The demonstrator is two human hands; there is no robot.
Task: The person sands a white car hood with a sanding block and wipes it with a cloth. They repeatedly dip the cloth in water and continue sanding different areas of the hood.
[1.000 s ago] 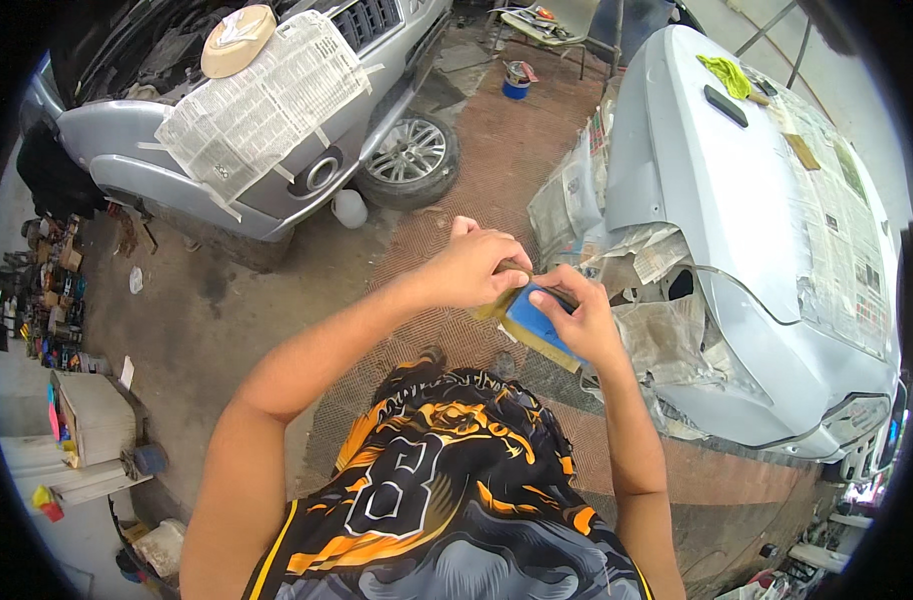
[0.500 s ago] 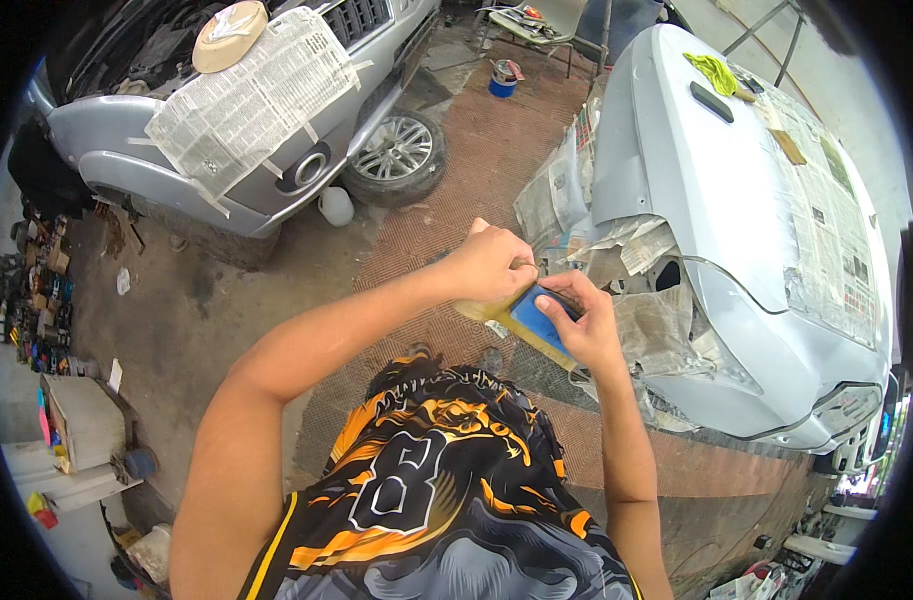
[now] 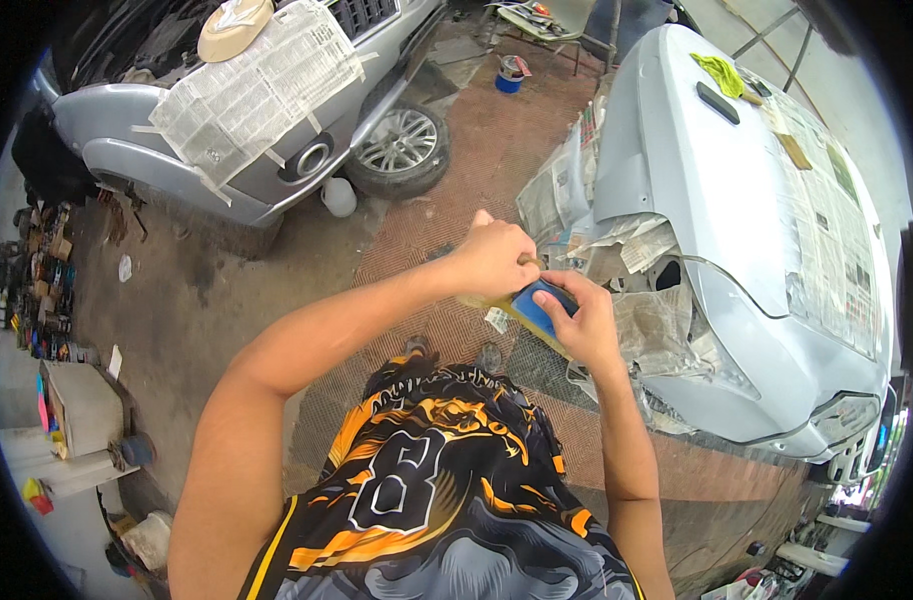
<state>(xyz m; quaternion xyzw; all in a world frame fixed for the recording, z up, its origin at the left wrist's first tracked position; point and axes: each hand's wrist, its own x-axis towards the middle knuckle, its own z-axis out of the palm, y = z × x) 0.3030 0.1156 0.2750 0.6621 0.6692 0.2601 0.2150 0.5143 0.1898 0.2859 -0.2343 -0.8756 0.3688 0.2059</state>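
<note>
In front of my chest, my right hand (image 3: 587, 322) grips a blue block (image 3: 533, 311), thumb on top and fingers round the far side. A thin yellowish sheet (image 3: 549, 342), which looks like sandpaper, lies along the block's lower edge and sticks out past its left end. My left hand (image 3: 499, 258) is closed at that left end, thumb and fingers pinched on the yellowish sheet. The two hands almost touch. Part of the sheet is hidden behind my left fingers. Right of my hands stands a light grey car body panel (image 3: 722, 250), partly masked with newspaper (image 3: 832, 240).
At upper left is a silver car (image 3: 117, 170) with newspaper taped on it. A loose wheel (image 3: 402, 150) and a white jug (image 3: 339, 198) lie beside it. A blue-banded can (image 3: 510, 76) stands on the floor. A green cloth (image 3: 717, 73) and a dark block (image 3: 718, 102) rest on the panel.
My view has shifted slightly. My hands stay together in nearly the same place, and the blue block has tilted a little, with less of its top showing.
</note>
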